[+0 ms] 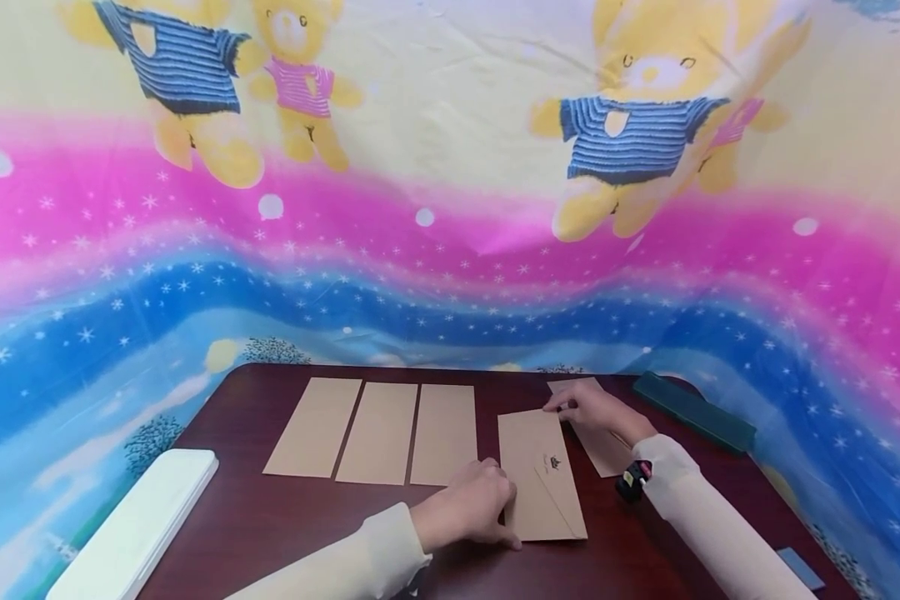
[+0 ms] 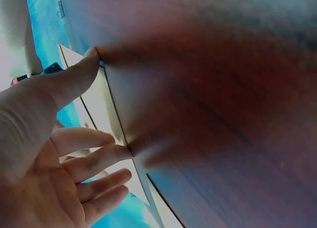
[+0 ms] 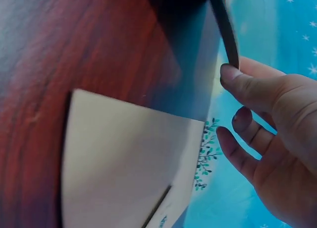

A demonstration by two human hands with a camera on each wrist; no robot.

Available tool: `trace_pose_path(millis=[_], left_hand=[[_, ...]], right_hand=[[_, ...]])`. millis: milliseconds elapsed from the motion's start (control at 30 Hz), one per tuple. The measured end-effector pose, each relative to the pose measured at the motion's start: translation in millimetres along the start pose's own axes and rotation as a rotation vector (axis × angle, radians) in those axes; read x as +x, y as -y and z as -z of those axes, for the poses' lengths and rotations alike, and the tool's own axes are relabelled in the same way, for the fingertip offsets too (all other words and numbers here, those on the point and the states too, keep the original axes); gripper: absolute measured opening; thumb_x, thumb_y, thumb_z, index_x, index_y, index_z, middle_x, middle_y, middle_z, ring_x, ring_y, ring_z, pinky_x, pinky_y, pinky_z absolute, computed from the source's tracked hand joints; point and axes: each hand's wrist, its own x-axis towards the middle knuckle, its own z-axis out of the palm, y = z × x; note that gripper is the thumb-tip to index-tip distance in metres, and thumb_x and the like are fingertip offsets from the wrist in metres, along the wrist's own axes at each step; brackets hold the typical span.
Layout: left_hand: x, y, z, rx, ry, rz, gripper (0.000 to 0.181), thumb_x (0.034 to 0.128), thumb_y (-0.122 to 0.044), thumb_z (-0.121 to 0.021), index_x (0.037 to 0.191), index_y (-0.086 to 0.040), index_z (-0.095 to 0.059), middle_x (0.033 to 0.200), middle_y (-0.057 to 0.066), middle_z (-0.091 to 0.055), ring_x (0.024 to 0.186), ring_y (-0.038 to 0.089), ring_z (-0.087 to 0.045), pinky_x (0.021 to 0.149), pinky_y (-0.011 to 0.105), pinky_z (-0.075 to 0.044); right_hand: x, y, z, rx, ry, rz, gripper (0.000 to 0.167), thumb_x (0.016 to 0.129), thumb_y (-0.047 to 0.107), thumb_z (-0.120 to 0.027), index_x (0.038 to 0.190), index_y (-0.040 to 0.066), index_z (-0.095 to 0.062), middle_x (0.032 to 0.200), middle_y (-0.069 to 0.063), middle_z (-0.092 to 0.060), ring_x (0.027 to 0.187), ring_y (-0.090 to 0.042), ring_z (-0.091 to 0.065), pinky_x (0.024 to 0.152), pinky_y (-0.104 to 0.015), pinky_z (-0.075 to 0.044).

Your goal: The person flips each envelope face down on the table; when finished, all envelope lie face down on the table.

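Right hand [image 1: 598, 410] pinches crown-marked envelope [image 1: 534, 492], spread left hand [image 1: 474, 502] touches it; lettering [image 1: 547, 463] illegible.

We see a long tan envelope [image 1: 528, 483], flap side up, a small dark crown printed near its slanting flap line, at five o'clock in the head view. The left hand [image 1: 474, 504] touches its edge at eight o'clock; the right hand [image 1: 596, 412] pinches its one-o'clock corner.
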Motion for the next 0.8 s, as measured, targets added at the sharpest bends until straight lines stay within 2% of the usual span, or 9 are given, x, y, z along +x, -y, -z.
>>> trace_pose_path(millis=[67,133,200,333,433,500,633,733,800], left_hand=[[0.9,0.1,-1.1,0.010,-0.002,0.002,0.056,0.0715,-0.077,-0.077,0.078,-0.024,-0.062,0.078,-0.011,-0.064,0.082,0.009,-0.058,0.071,0.025,-0.049],[1.2,-0.2,-0.9,0.011,0.000,0.008,0.059,0.0711,-0.077,-0.077,0.087,-0.022,-0.063,0.080,-0.010,-0.065,0.082,0.009,-0.060,0.070,0.025,-0.050],[1.1,-0.6,0.1,0.011,0.005,0.015,0.063,0.0712,-0.076,-0.077,0.097,-0.020,-0.064,0.082,-0.008,-0.067,0.083,0.009,-0.061,0.071,0.025,-0.051],[-0.7,-0.9,4.4,-0.006,0.022,0.019,0.071,0.0730,-0.072,-0.079,0.112,-0.015,-0.064,0.089,-0.005,-0.071,0.087,0.009,-0.063,0.073,0.025,-0.052],[-3.2,-0.6,5.8,-0.024,0.040,0.019,0.080,0.0756,-0.069,-0.078,0.128,-0.010,-0.063,0.102,-0.004,-0.075,0.099,0.009,-0.065,0.080,0.025,-0.054],[-4.8,-0.3,5.2,-0.036,0.050,0.022,0.088,0.0774,-0.068,-0.077,0.139,-0.008,-0.059,0.116,-0.005,-0.075,0.113,0.009,-0.065,0.089,0.026,-0.054],[-8.2,-0.1,3.4,-0.083,0.060,0.026,0.093,0.0800,-0.066,-0.076,0.148,-0.007,-0.054,0.137,-0.004,-0.068,0.137,0.014,-0.057,0.105,0.028,-0.051],[-10.0,0.1,1.9,-0.109,0.048,0.022,0.093,0.0802,-0.066,-0.076,0.148,-0.006,-0.054,0.142,-0.001,-0.065,0.144,0.017,-0.052,0.109,0.029,-0.049],[-10.9,0.6,1.0,-0.119,0.037,0.017,0.092,0.0800,-0.065,-0.076,0.148,-0.006,-0.054,0.142,0.001,-0.065,0.144,0.018,-0.051,0.108,0.029,-0.050]], right_hand=[[1.1,1.0,2.4,0.008,-0.018,0.014,0.029,0.095,0.003,-0.070,0.117,0.019,-0.080,0.125,-0.013,-0.074,0.119,-0.035,-0.068,0.087,-0.041,-0.060],[2.2,2.5,5.4,0.018,-0.031,0.027,0.029,0.095,0.005,-0.069,0.117,0.020,-0.080,0.129,-0.014,-0.073,0.130,-0.040,-0.061,0.095,-0.048,-0.058],[4.0,5.1,8.9,0.056,-0.042,0.047,0.027,0.096,0.006,-0.069,0.117,0.020,-0.080,0.130,-0.014,-0.072,0.130,-0.039,-0.061,0.095,-0.049,-0.057],[9.8,11.5,15.1,0.098,-0.065,0.083,0.025,0.099,0.011,-0.067,0.118,0.022,-0.079,0.126,-0.007,-0.074,0.118,-0.030,-0.068,0.086,-0.034,-0.058],[15.0,18.4,17.6,0.130,-0.077,0.093,0.025,0.101,0.014,-0.065,0.121,0.023,-0.077,0.128,-0.003,-0.073,0.118,-0.026,-0.068,0.088,-0.032,-0.057],[18.3,22.4,17.3,0.149,-0.082,0.097,0.025,0.102,0.016,-0.064,0.123,0.025,-0.075,0.129,-0.001,-0.073,0.118,-0.023,-0.068,0.091,-0.037,-0.056],[24.6,29.3,14.0,0.209,-0.085,0.112,0.026,0.102,0.019,-0.064,0.126,0.025,-0.073,0.130,-0.004,-0.072,0.105,-0.016,-0.069,0.085,-0.038,-0.056],[28.7,34.0,11.2,0.255,-0.082,0.112,0.027,0.102,0.018,-0.064,0.127,0.022,-0.073,0.132,-0.007,-0.071,0.104,-0.016,-0.069,0.083,-0.036,-0.056],[31.1,36.4,9.3,0.278,-0.080,0.111,0.027,0.103,0.019,-0.063,0.128,0.021,-0.072,0.133,-0.008,-0.070,0.109,-0.020,-0.069,0.085,-0.035,-0.056]])
